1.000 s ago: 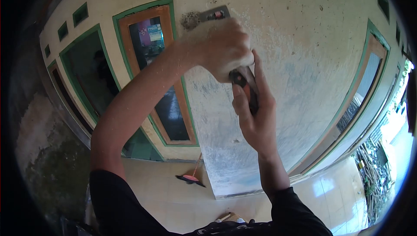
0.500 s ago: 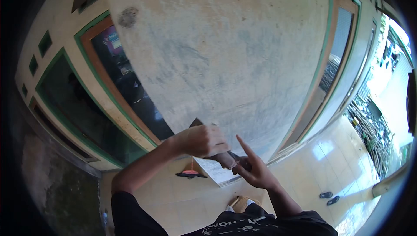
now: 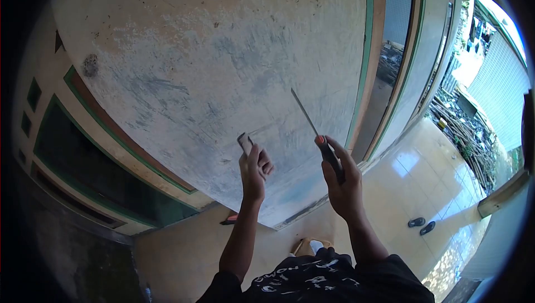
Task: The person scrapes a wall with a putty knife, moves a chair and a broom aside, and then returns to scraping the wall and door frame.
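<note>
While one thin-bladed tool (image 3: 321, 139) is gripped by the right hand (image 3: 345, 183) at the frame's centre, one small greyish piece (image 3: 245, 143) is pinched by the left hand (image 3: 254, 173) to its left; the two hands are apart. The tool's dark handle is topped by an orange band, its blade tilted toward upper left. Beyond, one pale wall (image 3: 251, 80) is scuffed with grey, one dark patch (image 3: 90, 65) being seen at upper left. Two sandals (image 3: 417, 222) are seen on the tiled floor (image 3: 384, 208), lower right.

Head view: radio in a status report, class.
Left hand gripping small flat grey piece. Right hand holding thin-bladed tool. Scuffed wall ahead, contact unclear. Sandals off to the right.
</note>
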`<state>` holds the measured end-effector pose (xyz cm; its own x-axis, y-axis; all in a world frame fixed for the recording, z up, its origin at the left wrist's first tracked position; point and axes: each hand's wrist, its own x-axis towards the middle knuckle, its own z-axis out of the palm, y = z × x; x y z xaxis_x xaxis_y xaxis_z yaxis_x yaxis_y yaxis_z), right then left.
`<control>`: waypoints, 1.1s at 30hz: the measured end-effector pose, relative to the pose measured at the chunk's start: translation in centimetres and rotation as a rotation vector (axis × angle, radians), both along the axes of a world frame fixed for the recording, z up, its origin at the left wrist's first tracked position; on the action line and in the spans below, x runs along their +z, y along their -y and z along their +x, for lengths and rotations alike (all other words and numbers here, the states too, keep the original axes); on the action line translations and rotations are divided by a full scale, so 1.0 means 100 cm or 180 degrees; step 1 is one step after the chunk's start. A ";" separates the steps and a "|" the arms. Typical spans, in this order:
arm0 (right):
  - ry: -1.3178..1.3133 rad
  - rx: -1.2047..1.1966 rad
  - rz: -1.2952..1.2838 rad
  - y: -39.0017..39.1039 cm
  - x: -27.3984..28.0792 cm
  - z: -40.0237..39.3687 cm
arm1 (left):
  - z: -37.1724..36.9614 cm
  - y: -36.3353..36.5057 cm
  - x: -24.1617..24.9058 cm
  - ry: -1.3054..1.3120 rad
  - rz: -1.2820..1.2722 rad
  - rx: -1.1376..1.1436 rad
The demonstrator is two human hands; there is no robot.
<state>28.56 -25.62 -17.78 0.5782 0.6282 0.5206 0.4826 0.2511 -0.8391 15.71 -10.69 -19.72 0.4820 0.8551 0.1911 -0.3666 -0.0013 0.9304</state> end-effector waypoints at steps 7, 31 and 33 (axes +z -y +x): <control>0.1172 -0.0532 0.0165 -0.045 0.042 0.042 | 0.116 -0.003 0.089 0.0752 0.0395 -0.0644; 0.1991 -0.0397 0.0723 -0.100 0.077 0.100 | 0.181 -0.054 0.126 0.2700 -0.0308 -0.1992; 0.2002 -0.0430 0.0680 -0.096 0.075 0.093 | 0.177 -0.053 0.129 0.2609 -0.0394 -0.1951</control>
